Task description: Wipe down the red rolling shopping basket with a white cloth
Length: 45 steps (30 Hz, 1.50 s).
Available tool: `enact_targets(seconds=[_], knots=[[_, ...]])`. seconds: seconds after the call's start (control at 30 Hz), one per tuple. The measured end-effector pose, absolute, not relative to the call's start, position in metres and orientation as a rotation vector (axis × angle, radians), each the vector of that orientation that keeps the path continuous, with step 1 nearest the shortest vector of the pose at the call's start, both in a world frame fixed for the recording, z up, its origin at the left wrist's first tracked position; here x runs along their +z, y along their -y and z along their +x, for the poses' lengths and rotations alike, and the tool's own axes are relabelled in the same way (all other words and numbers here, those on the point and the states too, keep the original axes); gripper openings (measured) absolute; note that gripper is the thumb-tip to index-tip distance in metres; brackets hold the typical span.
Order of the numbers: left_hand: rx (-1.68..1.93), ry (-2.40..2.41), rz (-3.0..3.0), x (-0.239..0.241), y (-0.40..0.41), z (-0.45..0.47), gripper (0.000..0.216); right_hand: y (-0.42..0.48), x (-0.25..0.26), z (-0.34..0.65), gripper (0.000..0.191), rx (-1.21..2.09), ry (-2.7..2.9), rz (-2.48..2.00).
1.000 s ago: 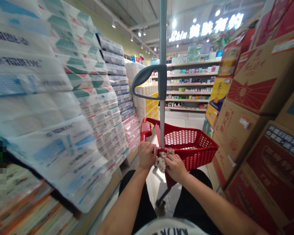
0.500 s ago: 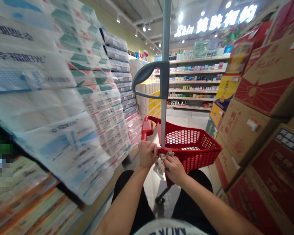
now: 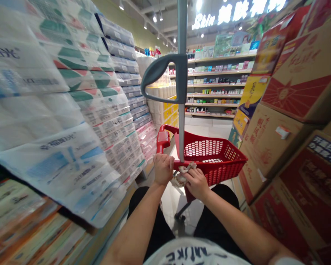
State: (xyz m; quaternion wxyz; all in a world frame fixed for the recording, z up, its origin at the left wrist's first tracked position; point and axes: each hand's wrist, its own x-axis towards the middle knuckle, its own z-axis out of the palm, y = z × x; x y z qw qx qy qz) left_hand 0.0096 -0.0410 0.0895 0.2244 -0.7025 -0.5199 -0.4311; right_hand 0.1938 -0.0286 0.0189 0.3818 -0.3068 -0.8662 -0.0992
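Note:
A red wheeled shopping basket [image 3: 223, 162] stands in the aisle in front of me, with a tall grey pull handle [image 3: 181, 73] rising from its near rim. My left hand [image 3: 162, 168] is closed on the basket's near rim, just left of the handle post. My right hand [image 3: 197, 182] is closed on a crumpled, patterned cloth [image 3: 182, 175] and presses it against the rim at the foot of the post. The basket looks empty.
Stacked packs of tissue paper [image 3: 71, 110] fill the shelving on the left, close to my arm. Cardboard cartons [image 3: 292, 121] are piled high on the right. Shelves of small bottles [image 3: 215, 92] cross the far end of the narrow aisle.
The view has shifted a little and the handle sits lower in it. Both hands stay at the basket rim; the right hand with the cloth has moved slightly along the rim.

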Motion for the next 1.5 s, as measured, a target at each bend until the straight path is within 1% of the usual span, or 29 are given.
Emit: enact_targets(seconds=[0.07, 0.17, 0.37, 0.47, 0.7, 0.93, 1.1, 1.23, 1.4, 1.5], knots=[[-1.277, 1.398, -1.94, 0.088, 0.04, 0.008, 0.026, 0.027, 0.021, 0.195, 0.028, -0.272, 2.214, -0.781], [-1.389, 1.386, -1.959, 0.088, 0.039, 0.007, 0.032, 0.027, 0.022, 0.195, 0.025, -0.283, 2.273, -0.767], [-1.444, 1.418, -1.961, 0.086, 0.039, 0.01, 0.039, 0.027, 0.018, 0.193, 0.027, -0.302, 2.283, -0.808], [-1.437, 1.436, -1.962, 0.087, 0.04, 0.011, 0.039, 0.028, 0.009, 0.193, 0.023, -0.312, 2.365, -0.816], [-1.391, 1.452, -1.953, 0.09, 0.046, 0.013, 0.037, 0.031, 0.005, 0.192, 0.029, -0.26, 2.348, -0.848], [-1.388, 1.428, -1.935, 0.088, 0.044, 0.013, 0.035, 0.032, -0.002, 0.192, 0.026, -0.257, 2.388, -0.863], [-1.383, 1.449, -1.907, 0.087, 0.041, 0.016, 0.035, 0.032, -0.001, 0.196, 0.032, -0.259, 2.355, -0.901], [-1.377, 1.423, -1.908, 0.087, 0.04, 0.016, 0.033, 0.032, -0.011, 0.199, 0.033, -0.192, 2.471, -0.974], [-1.361, 1.412, -1.9, 0.088, 0.039, 0.017, 0.034, 0.028, -0.021, 0.201, 0.039, -0.178, 2.441, -0.998], [-1.361, 1.42, -1.888, 0.088, 0.039, 0.017, 0.034, 0.027, -0.027, 0.201, 0.036, -0.135, 2.496, -1.024]])
